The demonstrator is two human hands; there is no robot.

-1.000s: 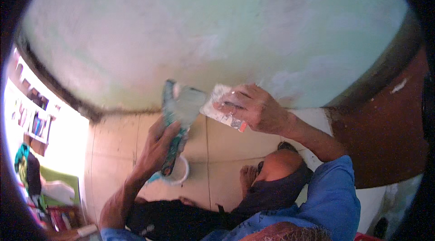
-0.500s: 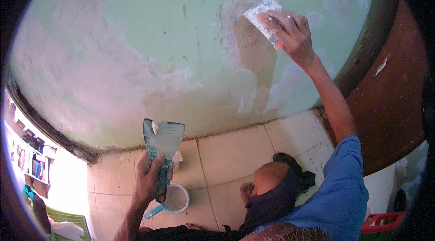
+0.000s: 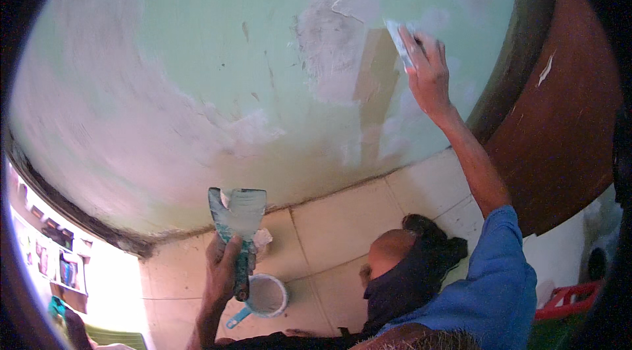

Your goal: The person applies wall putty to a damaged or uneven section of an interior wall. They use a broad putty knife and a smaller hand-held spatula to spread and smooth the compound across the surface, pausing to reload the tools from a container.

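Observation:
My left hand (image 3: 222,261) is closed round the handle of a wide putty knife (image 3: 240,215), held upright and smeared with pale paste. My right hand (image 3: 429,68) grips a flat white scraper (image 3: 398,44), tilted edge-on at the upper right of the pale green wall (image 3: 184,34), which has whitish filler patches and a dark stain. The scraper's edge appears to touch the wall. Below my left hand on the tiled floor (image 3: 329,231) stands a white pot (image 3: 266,304) with a light blue handle and pale material inside. A small pale lump (image 3: 262,239) lies partly behind the knife.
A reddish-brown panel (image 3: 566,119) with a dark border bounds the wall at the right. A bright opening with shelves of items (image 3: 69,271) and a green object (image 3: 115,337) are at the left. My bent knee is below centre, and a red plastic object (image 3: 569,300) is at lower right.
My right hand has moved from beside the putty knife up and right to the wall, turning the scraper edge-on. My left hand and the putty knife sit lower in the picture.

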